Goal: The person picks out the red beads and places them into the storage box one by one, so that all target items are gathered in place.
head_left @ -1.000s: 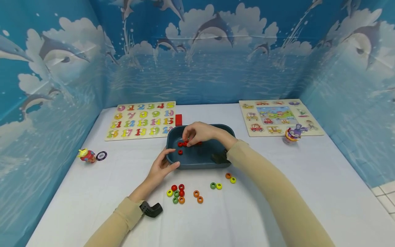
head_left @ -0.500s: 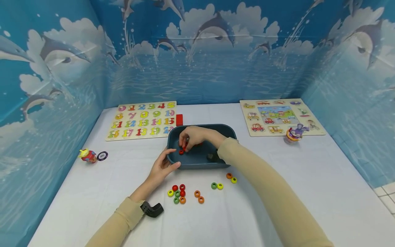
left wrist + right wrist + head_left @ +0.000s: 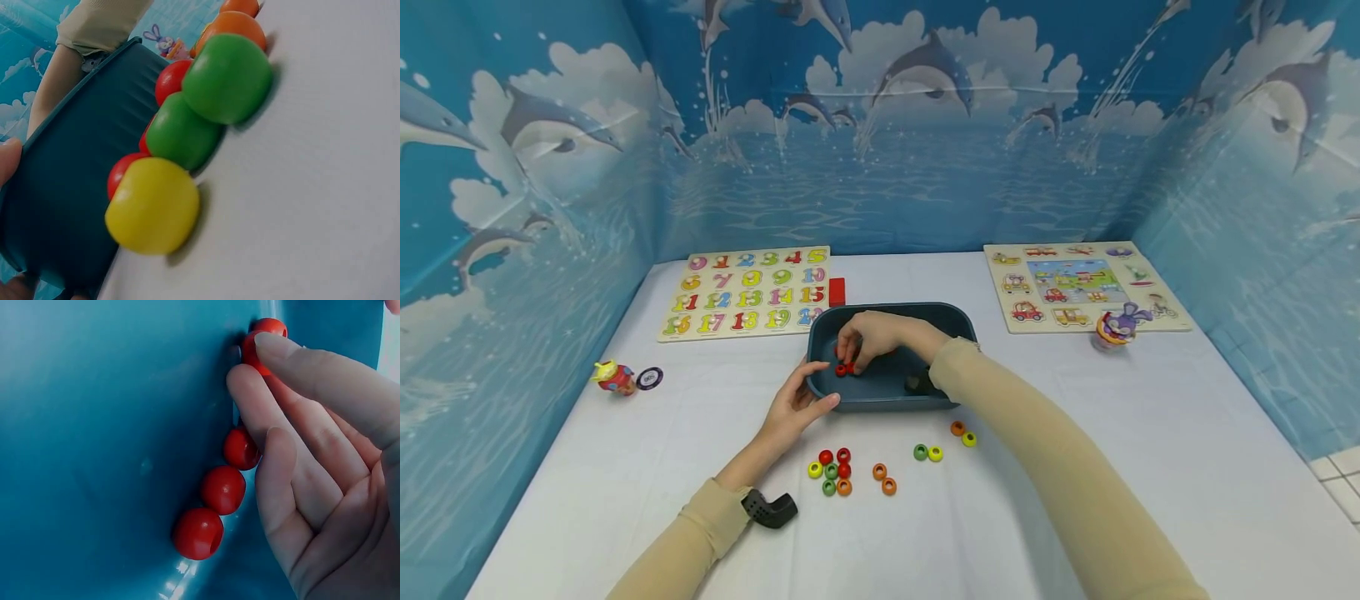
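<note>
In the head view, my left hand (image 3: 787, 407) holds the near-left corner of a dark teal tray (image 3: 898, 406), its thumb at the front wall and its fingers by the left side. My right hand (image 3: 880, 335) reaches down inside the tray, near its left end. The right wrist view has its thumb and a fingertip pinching a red bead (image 3: 252, 355), beside another red bead (image 3: 272, 327). Several more red beads, such as this one (image 3: 199, 534), lie in a row along the tray floor beside the fingers.
Several loose beads lie in front of the tray: a yellow bead (image 3: 815, 471), a green bead (image 3: 921, 452), an orange bead (image 3: 889, 487) and others. A number board (image 3: 745, 293), a vehicle puzzle (image 3: 1078, 287) and a red block (image 3: 837, 292) lie behind; a rabbit figure (image 3: 1120, 325) is at right.
My right hand has shifted slightly toward the tray's front, with red beads now lined up at its fingertips. The left hand has stayed at the tray corner.
</note>
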Demonstrator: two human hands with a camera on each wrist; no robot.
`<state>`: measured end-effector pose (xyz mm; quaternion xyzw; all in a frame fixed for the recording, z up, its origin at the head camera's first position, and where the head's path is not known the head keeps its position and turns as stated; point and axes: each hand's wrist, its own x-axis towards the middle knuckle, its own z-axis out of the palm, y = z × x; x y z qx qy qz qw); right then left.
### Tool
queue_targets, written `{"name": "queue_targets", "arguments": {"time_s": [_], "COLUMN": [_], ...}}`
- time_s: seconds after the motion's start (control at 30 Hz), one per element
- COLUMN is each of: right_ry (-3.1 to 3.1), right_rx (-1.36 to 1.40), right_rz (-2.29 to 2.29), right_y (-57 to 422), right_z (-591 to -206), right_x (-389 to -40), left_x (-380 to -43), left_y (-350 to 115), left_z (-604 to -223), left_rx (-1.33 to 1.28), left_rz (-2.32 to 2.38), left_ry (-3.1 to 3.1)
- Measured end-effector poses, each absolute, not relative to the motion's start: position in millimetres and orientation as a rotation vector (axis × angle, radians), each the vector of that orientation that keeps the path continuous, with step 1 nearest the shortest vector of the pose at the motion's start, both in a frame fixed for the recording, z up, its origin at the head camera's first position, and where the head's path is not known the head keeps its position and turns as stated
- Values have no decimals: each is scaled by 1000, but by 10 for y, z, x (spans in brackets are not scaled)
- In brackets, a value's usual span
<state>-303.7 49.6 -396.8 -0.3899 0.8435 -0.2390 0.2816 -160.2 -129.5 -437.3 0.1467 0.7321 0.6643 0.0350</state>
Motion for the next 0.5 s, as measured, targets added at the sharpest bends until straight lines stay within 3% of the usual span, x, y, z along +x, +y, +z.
{"name": "queue_targets", "arguments": {"time_s": [0.27,0.5], "right_ry": [2247,2251], "right_rx": [-1044,-1236], "right_rz": [-728,-914], "right_y": [624,836], "right_z": [-3711,-3404], "right_x": [-2940,-2485], "left_x": [-1594,-1596], "left_y": [-1293,-1297], "left_z": [-4382,-4379], "left_rx": [438,436], "left_rz": [2031,2029], "left_ry": [2260,2267]}}
